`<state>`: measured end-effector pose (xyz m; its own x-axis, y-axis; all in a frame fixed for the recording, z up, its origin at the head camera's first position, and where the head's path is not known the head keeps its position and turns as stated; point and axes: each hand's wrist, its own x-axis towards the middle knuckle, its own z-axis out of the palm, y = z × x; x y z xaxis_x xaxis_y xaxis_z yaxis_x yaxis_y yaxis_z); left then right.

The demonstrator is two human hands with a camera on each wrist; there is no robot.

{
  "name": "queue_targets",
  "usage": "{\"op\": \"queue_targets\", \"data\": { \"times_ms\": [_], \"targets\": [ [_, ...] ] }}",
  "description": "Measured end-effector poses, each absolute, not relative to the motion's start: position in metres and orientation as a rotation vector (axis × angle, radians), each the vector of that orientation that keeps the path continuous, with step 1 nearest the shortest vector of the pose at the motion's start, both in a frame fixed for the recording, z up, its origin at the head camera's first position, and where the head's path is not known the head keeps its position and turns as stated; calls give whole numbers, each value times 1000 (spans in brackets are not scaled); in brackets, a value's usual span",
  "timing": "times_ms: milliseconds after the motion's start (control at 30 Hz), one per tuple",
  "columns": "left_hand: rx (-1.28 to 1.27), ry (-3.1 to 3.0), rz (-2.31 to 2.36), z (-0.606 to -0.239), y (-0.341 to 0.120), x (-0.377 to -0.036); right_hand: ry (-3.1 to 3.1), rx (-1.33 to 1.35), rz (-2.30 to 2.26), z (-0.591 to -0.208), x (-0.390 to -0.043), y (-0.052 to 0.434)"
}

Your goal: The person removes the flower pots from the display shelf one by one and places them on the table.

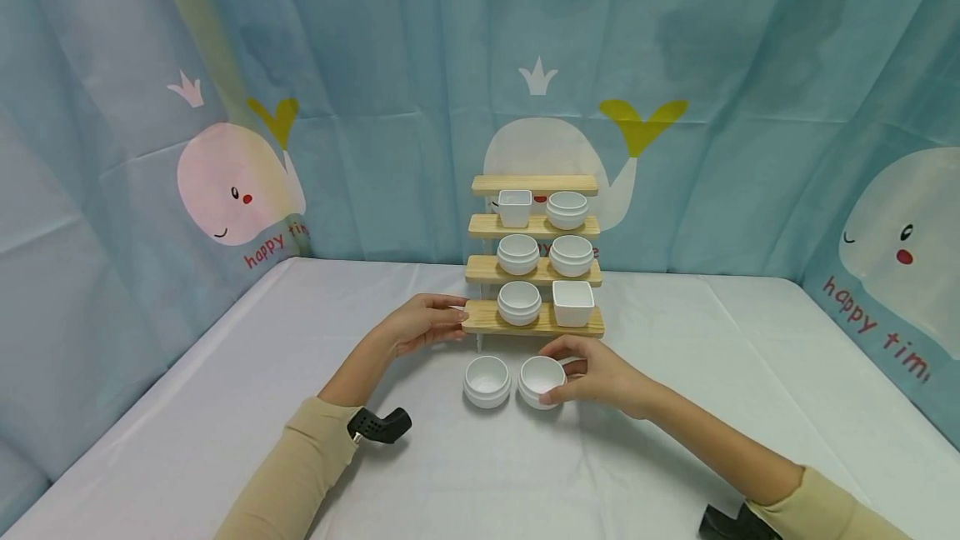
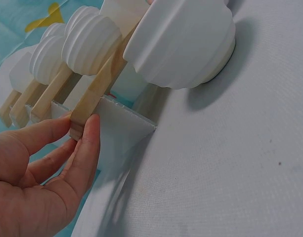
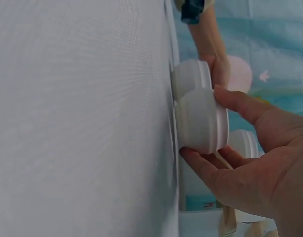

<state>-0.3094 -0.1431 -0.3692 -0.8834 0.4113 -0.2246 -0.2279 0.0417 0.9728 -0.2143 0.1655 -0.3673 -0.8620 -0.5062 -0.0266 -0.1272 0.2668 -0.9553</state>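
Note:
A tiered stand with several wooden shelves (image 1: 486, 319) holds small white bowls. My left hand (image 1: 426, 325) pinches the left end of its lowest shelf; in the left wrist view the thumb and fingers (image 2: 88, 153) meet the wooden end from both sides. In front of the stand, two round white bowls are on the table side by side. My right hand (image 1: 600, 375) grips the right-hand round bowl (image 1: 538, 375), thumb at the near side and fingers at the far side. The left-hand round bowl (image 1: 487, 382) sits beside it, untouched by either hand.
On the lowest shelf stand a round bowl (image 1: 519, 303) and a square bowl (image 1: 573, 304). Two round bowls occupy the tier above; a square bowl (image 1: 515, 208) and a round one (image 1: 567, 210) sit higher. Behind the white-covered table (image 1: 720, 357) hangs a blue curtain (image 1: 390, 40).

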Motion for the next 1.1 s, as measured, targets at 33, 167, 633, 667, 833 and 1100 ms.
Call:
{"op": "queue_targets", "data": {
  "times_ms": [33, 167, 633, 667, 833, 1100],
  "targets": [
    [183, 1878, 1893, -369, -143, -309, 2217, -578, -1621, -368, -215, 165],
    [183, 1877, 1896, -369, -143, -309, 2226, -582, -1615, -370, -216, 165],
    [193, 1882, 1892, -369, -143, -309, 2270, -591, -1559, -369, -215, 164],
    [193, 1882, 1893, -369, -143, -309, 2274, -592, -1553, -369, -215, 164],
    [191, 1879, 1893, -369, -143, -309, 2277, -590, -1533, -369, -215, 165],
    [186, 1885, 1887, -368, -143, -309, 2273, -585, -1512, -367, -214, 166]
  ]
}}
